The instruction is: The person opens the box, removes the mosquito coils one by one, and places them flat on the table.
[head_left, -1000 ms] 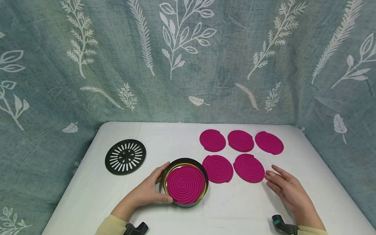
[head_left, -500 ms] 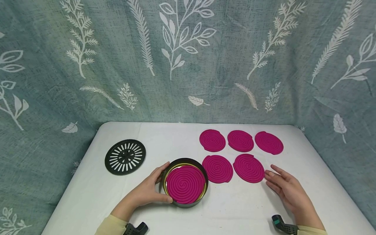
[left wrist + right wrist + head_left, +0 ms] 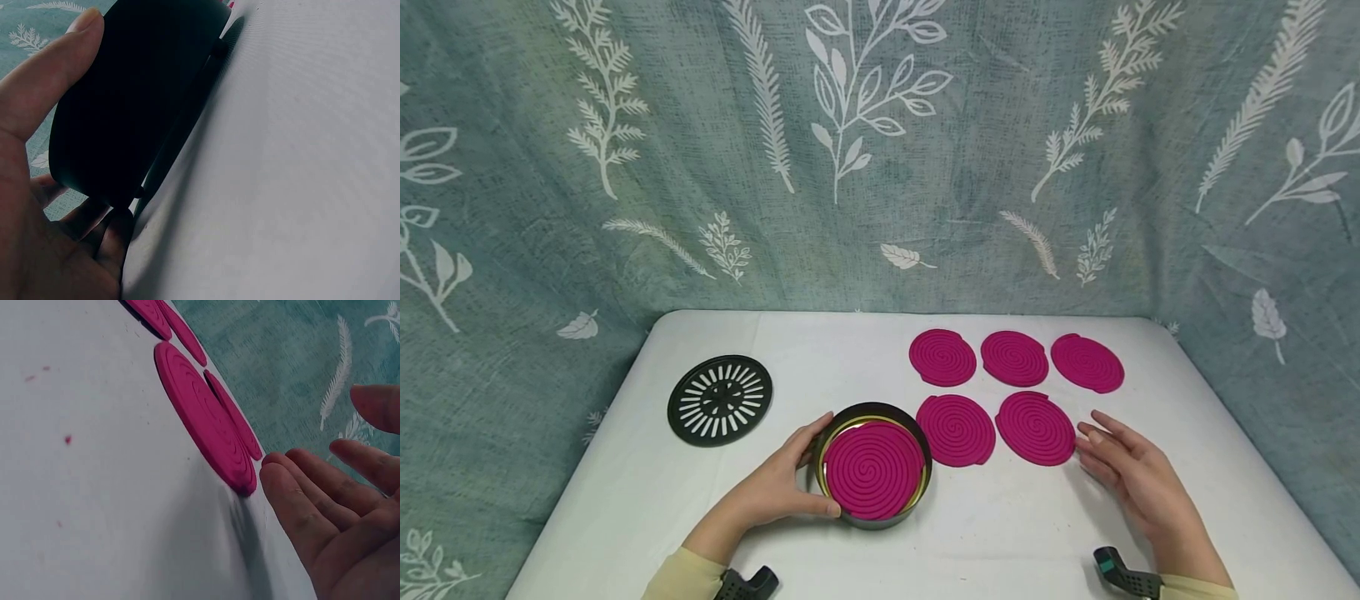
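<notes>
My left hand (image 3: 786,487) grips the left side of a round dark tin (image 3: 880,525), thumb at the front and fingers round the back. In the left wrist view the tin's dark wall (image 3: 137,94) lies between thumb and fingers, with small feet under it. Inside the tin a pink mosquito coil (image 3: 874,469) lies flat, within a yellowish inner rim. My right hand (image 3: 1138,483) is held over the table with loosely bent fingers and nothing in it. Its fingertips are close to the nearest loose mosquito coil (image 3: 1036,428); the right wrist view shows that coil (image 3: 206,419) beside the fingers.
Two rows of pink coils lie at the back right; one front-row coil (image 3: 957,431) sits right beside the tin. A black slotted round lid (image 3: 682,418) lies at the left on the white table (image 3: 1000,542). Patterned fabric (image 3: 865,250) hangs behind.
My right hand has risen very slightly and its fingers have shifted a little. The left hand, the tin and the coils have stayed where they were.
</notes>
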{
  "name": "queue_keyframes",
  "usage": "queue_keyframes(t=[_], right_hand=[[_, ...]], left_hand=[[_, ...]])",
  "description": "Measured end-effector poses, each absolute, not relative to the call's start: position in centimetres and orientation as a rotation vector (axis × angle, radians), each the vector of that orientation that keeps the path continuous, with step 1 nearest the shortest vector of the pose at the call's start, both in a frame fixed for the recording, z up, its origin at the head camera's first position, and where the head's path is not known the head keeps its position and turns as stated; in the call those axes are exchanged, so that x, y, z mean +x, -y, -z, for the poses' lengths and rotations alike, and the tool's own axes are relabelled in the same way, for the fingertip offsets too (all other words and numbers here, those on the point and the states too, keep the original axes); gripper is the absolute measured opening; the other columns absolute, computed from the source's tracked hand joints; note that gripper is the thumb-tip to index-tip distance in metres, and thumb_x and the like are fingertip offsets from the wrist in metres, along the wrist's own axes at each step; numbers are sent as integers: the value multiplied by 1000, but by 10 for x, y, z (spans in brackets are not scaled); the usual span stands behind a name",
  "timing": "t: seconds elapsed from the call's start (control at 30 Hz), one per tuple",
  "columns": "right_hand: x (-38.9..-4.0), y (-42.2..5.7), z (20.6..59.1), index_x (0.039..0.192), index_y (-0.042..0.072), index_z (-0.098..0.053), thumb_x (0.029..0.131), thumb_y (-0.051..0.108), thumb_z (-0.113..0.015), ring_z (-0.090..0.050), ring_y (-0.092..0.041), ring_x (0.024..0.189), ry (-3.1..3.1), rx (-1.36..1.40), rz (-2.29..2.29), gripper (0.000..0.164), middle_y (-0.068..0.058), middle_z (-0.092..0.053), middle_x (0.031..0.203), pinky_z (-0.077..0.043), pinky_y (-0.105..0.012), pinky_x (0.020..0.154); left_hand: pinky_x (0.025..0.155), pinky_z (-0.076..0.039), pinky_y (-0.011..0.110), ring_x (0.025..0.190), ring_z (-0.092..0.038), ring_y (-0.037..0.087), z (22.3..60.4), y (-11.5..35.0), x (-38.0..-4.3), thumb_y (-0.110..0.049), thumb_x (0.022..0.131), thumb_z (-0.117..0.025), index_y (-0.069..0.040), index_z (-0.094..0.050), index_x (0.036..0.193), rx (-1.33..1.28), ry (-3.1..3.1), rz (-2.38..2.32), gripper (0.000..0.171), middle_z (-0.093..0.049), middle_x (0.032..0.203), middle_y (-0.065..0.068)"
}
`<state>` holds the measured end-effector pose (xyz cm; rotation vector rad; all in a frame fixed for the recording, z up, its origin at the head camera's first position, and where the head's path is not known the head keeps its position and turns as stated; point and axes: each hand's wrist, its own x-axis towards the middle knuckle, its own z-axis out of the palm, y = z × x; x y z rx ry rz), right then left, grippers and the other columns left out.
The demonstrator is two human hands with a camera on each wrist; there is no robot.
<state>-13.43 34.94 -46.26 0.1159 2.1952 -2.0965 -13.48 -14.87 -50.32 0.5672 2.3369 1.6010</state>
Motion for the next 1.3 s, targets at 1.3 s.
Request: queue_keyframes(t=[1.3], right_hand=[[-166, -248, 419, 146, 3, -45, 98, 24, -65, -55, -33, 124, -2298, -334, 1678, 56, -17, -55, 137, -54, -35, 96]], left_hand=[[116, -31, 36, 143, -29, 17, 505, 149, -135, -39, 64, -94, -21, -23, 159, 550, -2345, -1588, 119, -29, 157, -3]])
